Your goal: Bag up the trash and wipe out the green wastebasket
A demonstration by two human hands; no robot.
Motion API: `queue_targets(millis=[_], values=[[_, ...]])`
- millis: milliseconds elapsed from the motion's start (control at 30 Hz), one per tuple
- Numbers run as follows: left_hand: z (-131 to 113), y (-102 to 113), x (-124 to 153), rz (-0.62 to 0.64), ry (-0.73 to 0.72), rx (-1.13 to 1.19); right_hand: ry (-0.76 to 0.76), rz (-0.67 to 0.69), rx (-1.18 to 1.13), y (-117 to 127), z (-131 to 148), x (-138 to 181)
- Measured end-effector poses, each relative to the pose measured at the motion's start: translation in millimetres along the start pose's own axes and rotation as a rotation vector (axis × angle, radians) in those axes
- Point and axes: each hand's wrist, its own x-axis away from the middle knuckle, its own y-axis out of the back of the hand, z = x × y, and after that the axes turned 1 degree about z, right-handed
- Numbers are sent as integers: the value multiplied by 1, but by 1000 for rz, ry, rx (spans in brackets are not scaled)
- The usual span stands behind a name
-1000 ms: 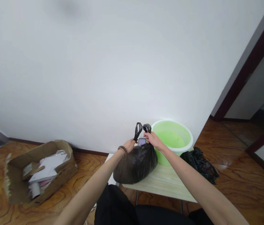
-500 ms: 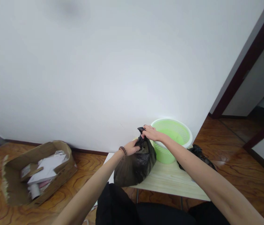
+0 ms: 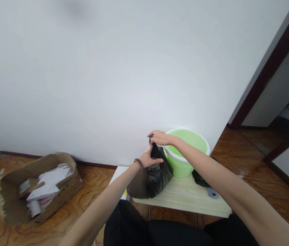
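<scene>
A full black plastic bag [image 3: 157, 179] stands at the left end of the light wooden table [image 3: 180, 196]. My right hand [image 3: 159, 137] grips the gathered top of the bag, fingers bent over it. Just below, my left hand [image 3: 148, 159] is around the bag's neck, its thumb stretched out to the right and its other fingers mostly hidden by the bag. Right of the bag is a light green plastic basket [image 3: 181, 171] with a white rim, partly covered by my right forearm.
Another piece of black plastic [image 3: 200, 179] and a small grey packet [image 3: 212, 193] lie on the table's right side. A torn cardboard box [image 3: 66, 186] with papers and packaging sits on the wood-patterned floor at left. A white wall [image 3: 124, 85] rises behind; a doorway is at right.
My right hand has moved slightly left over the bag's top, drawing the neck together. My left hand has shifted right, its thumb now stretched across the neck. The small grey packet shows more.
</scene>
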Motion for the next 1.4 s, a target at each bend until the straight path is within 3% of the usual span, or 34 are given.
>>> queue_targets(millis=[100, 233, 467, 567, 667, 767, 833, 967, 1100, 1267, 1400], values=[[2, -5, -4, -27, -10, -24, 27, 4, -3, -2, 2, -1], [6, -10, -3, 73, -36, -156, 21, -11, 9, -1, -2, 0], [5, -8, 1, 91, 60, -34, -11, 44, -138, -2, -24, 7], [-2, -4, 2, 48, -16, -5, 18, 30, -176, -3, -26, 8], [-6, -4, 3, 127, -78, -34, 35, 29, -149, -3, -24, 5], [-5, -5, 4, 224, -14, -97, 24, 14, -113, -6, -26, 5], [-4, -5, 5, 189, 45, -101, -7, -9, -92, -10, -31, 7], [-6, -4, 5, 123, 155, -23, -10, -29, -64, -14, -39, 14], [-14, -2, 7, 159, 242, 114, 55, 6, -75, -8, -45, 19], [-23, -2, 12, 184, 138, 355, 135, 66, -24, 0, -57, 24], [-18, -3, 13, 172, 137, 581, 104, -29, 15, -2, -67, 26]])
